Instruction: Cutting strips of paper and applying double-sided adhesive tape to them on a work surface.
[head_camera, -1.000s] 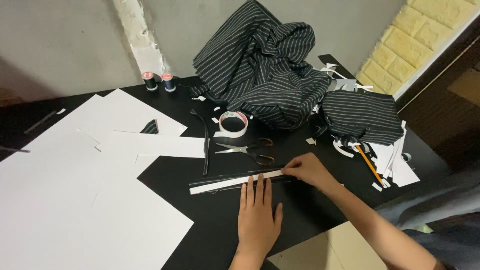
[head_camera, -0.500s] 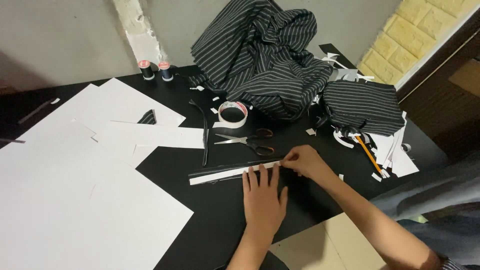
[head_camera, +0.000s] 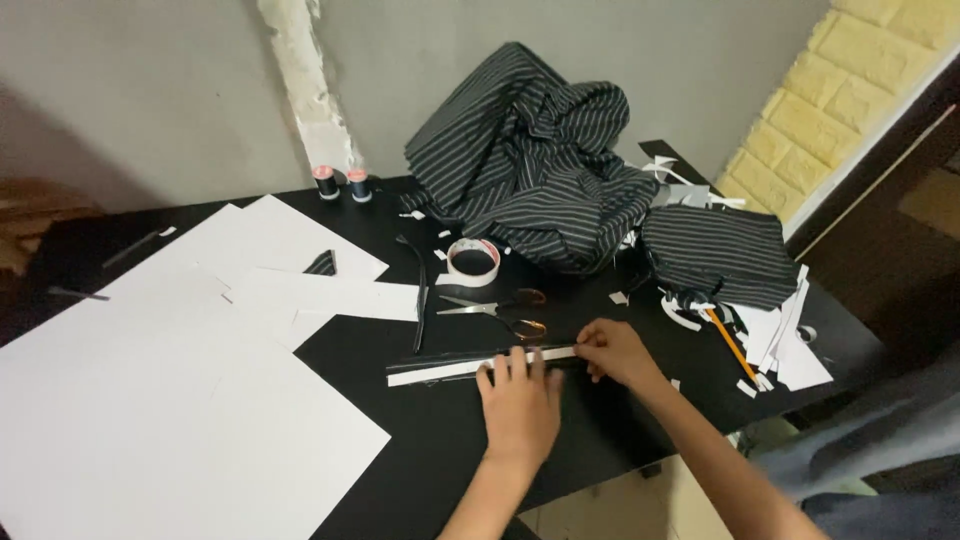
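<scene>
Near the front edge of the black table (head_camera: 700, 400), a narrow white strip (head_camera: 450, 368) is being pressed flat under the fingertips of the left hand (head_camera: 520, 400), which is spread open. Its long axis is running left to right. The strip's right end is being pinched by the right hand (head_camera: 615, 352), fingers closed on it, beside the scissors (head_camera: 500, 310).

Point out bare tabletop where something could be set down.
Bare black table lies between the big white sheets and the left hand, below the white strip. A smaller patch sits under the right hand, toward the front edge. It is crowded around the tape roll, scissors, striped cloth and paper scraps.
</scene>
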